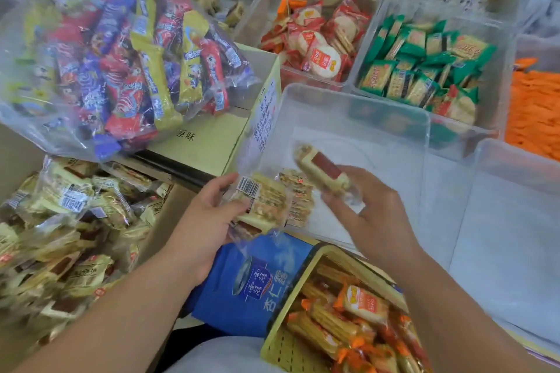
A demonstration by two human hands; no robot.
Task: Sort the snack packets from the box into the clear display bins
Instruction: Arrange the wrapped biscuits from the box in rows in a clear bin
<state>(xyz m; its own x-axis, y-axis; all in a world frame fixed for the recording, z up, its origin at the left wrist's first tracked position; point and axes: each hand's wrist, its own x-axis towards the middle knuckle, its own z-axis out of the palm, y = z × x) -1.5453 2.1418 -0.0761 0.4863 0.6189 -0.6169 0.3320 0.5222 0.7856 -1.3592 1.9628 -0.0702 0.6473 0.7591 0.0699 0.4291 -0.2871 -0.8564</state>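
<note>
My left hand grips a yellow snack packet with a barcode, held at the near left rim of a clear bin. My right hand pinches a second packet, yellow with a red-brown patch, over that bin's floor. One packet lies inside the bin near its front left corner. The cardboard box at the left is full of several more such packets.
A clear bag of colourful bars sits on a yellow carton. Behind stand bins of red rice crackers, green packets and orange packets. A blue carton and a yellow crate of orange snacks lie near me.
</note>
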